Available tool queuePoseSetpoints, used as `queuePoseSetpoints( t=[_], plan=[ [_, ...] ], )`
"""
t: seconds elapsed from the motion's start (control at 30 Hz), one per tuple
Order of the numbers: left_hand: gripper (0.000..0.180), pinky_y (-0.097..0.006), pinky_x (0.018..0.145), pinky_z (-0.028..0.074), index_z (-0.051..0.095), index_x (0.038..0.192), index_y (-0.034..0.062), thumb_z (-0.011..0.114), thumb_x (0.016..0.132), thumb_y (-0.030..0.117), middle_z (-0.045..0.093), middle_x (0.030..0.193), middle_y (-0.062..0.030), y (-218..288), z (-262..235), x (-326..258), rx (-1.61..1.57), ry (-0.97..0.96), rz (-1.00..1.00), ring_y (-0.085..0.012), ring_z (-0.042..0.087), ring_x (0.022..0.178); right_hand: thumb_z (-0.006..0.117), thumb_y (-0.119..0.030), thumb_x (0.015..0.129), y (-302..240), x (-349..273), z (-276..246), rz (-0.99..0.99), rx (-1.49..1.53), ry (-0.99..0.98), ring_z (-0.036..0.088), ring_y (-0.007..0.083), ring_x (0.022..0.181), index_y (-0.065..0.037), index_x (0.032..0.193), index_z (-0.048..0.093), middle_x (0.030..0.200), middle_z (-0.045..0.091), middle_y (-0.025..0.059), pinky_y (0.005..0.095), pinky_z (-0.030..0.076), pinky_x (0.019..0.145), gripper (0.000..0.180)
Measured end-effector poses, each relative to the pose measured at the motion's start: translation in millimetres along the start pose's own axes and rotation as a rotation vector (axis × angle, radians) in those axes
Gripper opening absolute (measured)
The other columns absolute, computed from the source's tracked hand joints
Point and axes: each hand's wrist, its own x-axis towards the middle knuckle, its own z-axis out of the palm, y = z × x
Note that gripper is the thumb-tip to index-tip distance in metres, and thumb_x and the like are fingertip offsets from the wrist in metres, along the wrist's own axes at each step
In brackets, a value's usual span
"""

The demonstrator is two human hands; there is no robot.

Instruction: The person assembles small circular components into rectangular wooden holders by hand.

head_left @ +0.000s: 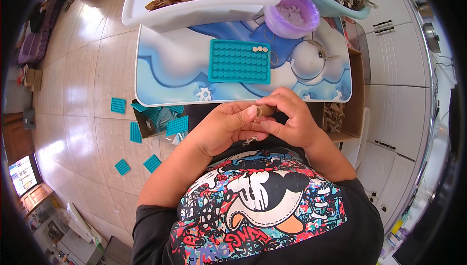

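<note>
I have both hands pinched together just below the near edge of the small table (pixel 160 78): my left hand (pixel 226 125) and right hand (pixel 292 119) grip a small wooden peg (pixel 266 111) and a thin wire spring (pixel 251 140). Both look light; the spring seems springy and easy to drop, so I'd hold the peg by its sides. A teal grid tray (pixel 239 61) lies mid-table above glossy floor tiles (pixel 87 70).

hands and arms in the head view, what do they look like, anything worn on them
Both hands, the left hand and the right hand, are bare: no gloves, and no rings, watch or bracelet that I can make out. The forearms are uncovered too. The only clothing is a black short-sleeved t-shirt with a bright multicoloured cartoon print on the front; its sleeves end near the elbows.
</note>
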Motion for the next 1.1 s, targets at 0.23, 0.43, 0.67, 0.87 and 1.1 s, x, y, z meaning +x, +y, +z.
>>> queuePoseSetpoints(
  t=[0.23,0.43,0.67,0.87,1.1],
  plan=[
    [0.041,-0.025,0.070,0.050,0.053,0.117,-0.0019,0.054,0.092,0.032,0.062,0.099,-0.0115,7.3,-15.8,-4.5,0.164,0.085,-0.017,-0.0142,0.061,0.079,0.069,-0.018,0.077,-4.9,-3.8,-4.7,0.206,0.002,-0.026,0.053,0.0185,0.063,-0.001,0.089,0.063,0.071,0.054,0.0070,0.0290,0.042,0.057,0.021],
    [0.031,-0.021,0.065,0.046,0.057,0.108,-0.0042,0.054,0.093,0.022,0.062,0.091,-0.0078,18.1,-5.8,-32.3,0.569,0.526,0.693,-0.0098,0.058,0.072,0.070,-0.022,0.081,-13.9,-7.5,1.7,0.539,0.279,0.047,0.049,0.0059,0.059,0.001,0.087,0.063,0.069,0.056,0.0023,0.0221,0.040,0.054,0.025],
    [0.030,-0.029,0.082,0.051,0.055,0.111,-0.0037,0.054,0.093,0.019,0.061,0.100,-0.0115,-7.5,8.0,-15.5,0.051,0.225,0.229,-0.0181,0.061,0.092,0.075,-0.033,0.073,-31.6,2.7,13.2,0.211,-0.109,-0.061,0.056,0.0173,0.060,-0.002,0.090,0.064,0.065,0.056,0.0047,0.0267,0.044,0.056,0.037],
    [0.030,-0.032,0.083,0.052,0.055,0.112,-0.0021,0.055,0.092,0.021,0.061,0.103,-0.0125,-12.3,-6.0,-19.1,-0.101,0.121,0.137,-0.0203,0.062,0.093,0.080,-0.035,0.065,-36.5,6.6,8.1,0.028,-0.155,-0.012,0.057,0.0257,0.081,-0.004,0.109,0.058,0.095,0.055,0.0110,0.0319,0.047,0.072,0.058],
    [0.035,-0.032,0.084,0.052,0.051,0.117,-0.0050,0.060,0.087,0.012,0.060,0.109,-0.0126,-10.4,-3.2,-25.2,-0.066,-0.031,0.132,-0.0193,0.062,0.095,0.085,-0.024,0.059,-30.4,2.9,5.2,0.106,0.138,-0.155,0.053,0.0205,0.091,-0.004,0.114,0.054,0.106,0.049,0.0084,0.0319,0.045,0.079,0.066]
  ],
)
